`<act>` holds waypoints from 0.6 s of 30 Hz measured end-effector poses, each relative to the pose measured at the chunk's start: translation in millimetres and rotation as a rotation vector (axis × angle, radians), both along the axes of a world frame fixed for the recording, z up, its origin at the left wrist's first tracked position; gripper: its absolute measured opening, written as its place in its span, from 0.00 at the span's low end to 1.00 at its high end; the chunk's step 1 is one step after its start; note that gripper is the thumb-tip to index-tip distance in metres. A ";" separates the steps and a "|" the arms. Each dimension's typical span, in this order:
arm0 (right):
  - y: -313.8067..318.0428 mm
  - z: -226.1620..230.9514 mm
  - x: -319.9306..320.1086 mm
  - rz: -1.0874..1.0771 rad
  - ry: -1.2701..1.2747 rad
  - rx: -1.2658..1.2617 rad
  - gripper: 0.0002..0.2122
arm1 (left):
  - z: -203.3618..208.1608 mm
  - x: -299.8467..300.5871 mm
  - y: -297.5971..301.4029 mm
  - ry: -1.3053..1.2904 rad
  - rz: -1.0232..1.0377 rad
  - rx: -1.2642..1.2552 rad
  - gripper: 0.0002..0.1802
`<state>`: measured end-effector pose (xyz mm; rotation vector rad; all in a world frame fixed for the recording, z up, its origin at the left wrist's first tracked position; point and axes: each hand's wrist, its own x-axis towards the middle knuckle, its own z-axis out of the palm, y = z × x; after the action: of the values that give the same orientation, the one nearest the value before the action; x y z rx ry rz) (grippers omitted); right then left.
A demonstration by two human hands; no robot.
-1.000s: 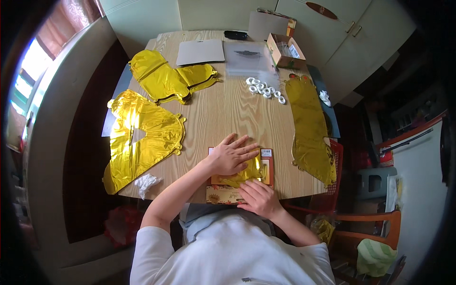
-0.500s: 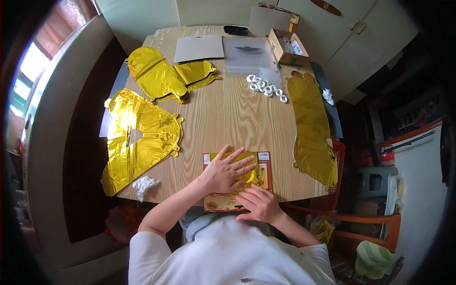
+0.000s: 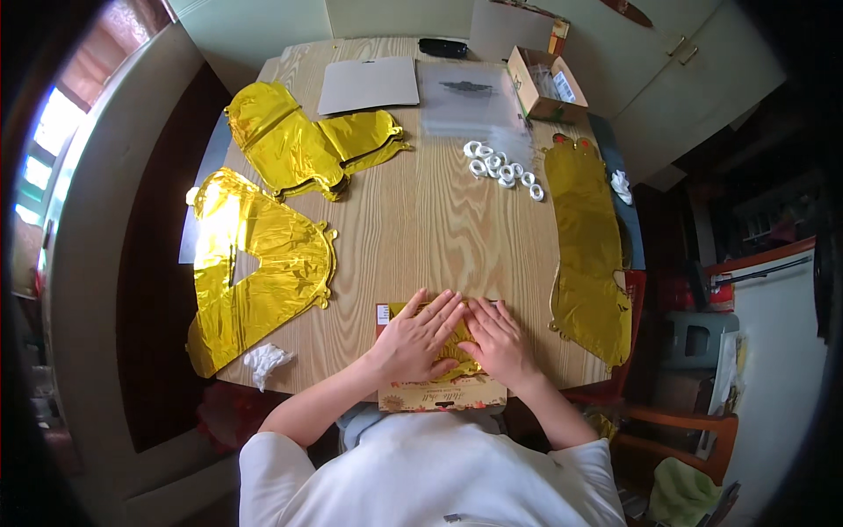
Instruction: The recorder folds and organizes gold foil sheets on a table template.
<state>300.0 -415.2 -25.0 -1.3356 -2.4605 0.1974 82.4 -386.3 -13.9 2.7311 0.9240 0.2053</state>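
Near the table's front edge, my left hand [image 3: 417,338] and my right hand [image 3: 503,342] lie flat, side by side, with fingers stretched forward. Both press on a folded piece of gold foil [image 3: 462,358], and most of it is hidden under them. The foil lies on a printed cardboard card [image 3: 439,400], whose tan near end has leaf patterns and a hang hole. A white label [image 3: 383,314] shows at the card's far left corner. Neither hand grips anything.
Flat gold foil balloons lie at the left [image 3: 294,255], far left [image 3: 299,145] and right [image 3: 587,237]. White ribbon rolls [image 3: 507,183], clear plastic bags [image 3: 457,105], grey cards [image 3: 369,86], a cardboard box [image 3: 553,107] and a black tray [image 3: 443,47] are farther back. Crumpled tissue [image 3: 266,362] sits front left.
My right hand has moved forward from the card's near right side and flattened on the foil beside my left hand. My left hand stays flat on it. The view has shifted slightly.
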 end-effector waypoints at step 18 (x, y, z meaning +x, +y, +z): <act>0.8 21.0 10.9 0.017 -0.183 -0.139 0.46 | 1.0 -11.2 -25.4 0.103 0.420 -0.054 0.60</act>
<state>310.9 -414.4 -4.0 -1.4491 -2.6534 0.2659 71.2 -411.8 -12.9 2.4865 1.5027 0.1131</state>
